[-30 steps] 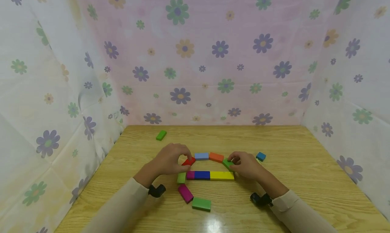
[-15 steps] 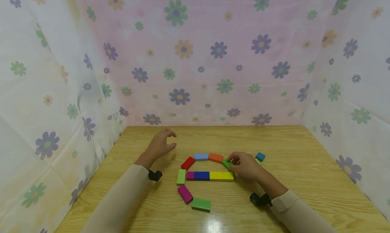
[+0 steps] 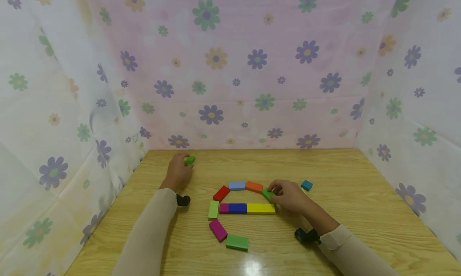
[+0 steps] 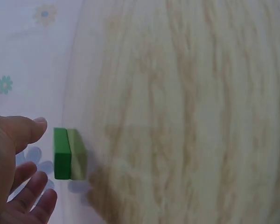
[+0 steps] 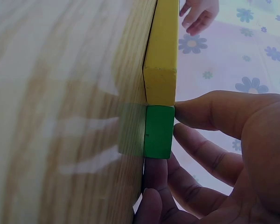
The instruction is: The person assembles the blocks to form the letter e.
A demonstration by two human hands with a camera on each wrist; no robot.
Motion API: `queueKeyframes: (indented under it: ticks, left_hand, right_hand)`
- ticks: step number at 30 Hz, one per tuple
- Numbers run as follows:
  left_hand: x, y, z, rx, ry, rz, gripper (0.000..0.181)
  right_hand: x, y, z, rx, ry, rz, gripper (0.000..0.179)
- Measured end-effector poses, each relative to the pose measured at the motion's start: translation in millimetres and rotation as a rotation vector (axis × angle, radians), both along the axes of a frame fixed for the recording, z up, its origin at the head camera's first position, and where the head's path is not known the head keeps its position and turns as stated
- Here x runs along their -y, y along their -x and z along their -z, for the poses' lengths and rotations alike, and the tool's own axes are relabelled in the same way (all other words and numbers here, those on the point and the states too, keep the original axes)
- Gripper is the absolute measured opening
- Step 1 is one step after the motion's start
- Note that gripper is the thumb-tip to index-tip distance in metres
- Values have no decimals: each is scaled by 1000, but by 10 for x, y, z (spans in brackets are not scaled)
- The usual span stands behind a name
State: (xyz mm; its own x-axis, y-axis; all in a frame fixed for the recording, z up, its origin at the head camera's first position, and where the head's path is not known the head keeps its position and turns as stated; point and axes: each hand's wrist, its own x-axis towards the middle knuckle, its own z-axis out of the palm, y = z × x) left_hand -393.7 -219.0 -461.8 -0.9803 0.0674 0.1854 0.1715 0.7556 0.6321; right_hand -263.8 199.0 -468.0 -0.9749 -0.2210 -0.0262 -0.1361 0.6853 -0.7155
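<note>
At the back left of the table, my left hand (image 3: pixel 177 172) reaches to a small green block (image 3: pixel 190 160). In the left wrist view, thumb and fingers are spread beside that green block (image 4: pixel 62 154), with a gap between. My right hand (image 3: pixel 291 196) pinches another green block (image 3: pixel 267 194) at the right end of a curve of blocks. The right wrist view shows this green block (image 5: pixel 158 132) flat on the table, thumb at one edge and fingers at the other. It overlaps the end of the yellow block (image 5: pixel 161 51) there.
The curve also has orange (image 3: pixel 254 186), light blue (image 3: pixel 237 186), red (image 3: pixel 221 193), light green (image 3: pixel 213 210), magenta (image 3: pixel 218 230) and green (image 3: pixel 237 242) blocks. Inside runs a row of small magenta (image 3: pixel 224 208), dark blue (image 3: pixel 237 208) and yellow (image 3: pixel 261 208) blocks. A blue block (image 3: pixel 307 185) lies right.
My left hand has left the red block and moved back and left to the far green block. My right hand stays at its green block.
</note>
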Motion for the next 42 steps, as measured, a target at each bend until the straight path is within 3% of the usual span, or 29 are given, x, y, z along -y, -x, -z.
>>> queueKeyframes:
  ticks: [12,20,28,36,42]
  left_hand:
    - [79,-13,38,63,-25,-68,44]
    - [19,-33,-11,22,55,-142,36]
    - [-11,3,-3,5,94,-172,26]
    - [-125,-16,-54,-19,-28,-132,18]
    - [-231,-95,-81,-47,-97,-71,14]
  right_hand:
    - [23,-18,-6,7,-8,5,19]
    - [29,-16,-4,5,-1,6,19]
    - [23,-22,4,-4,-2,2,19]
    - [9,-20,-9,-6,-3,-1,19]
    - [11,-26,-12,-7,-5,-7,19]
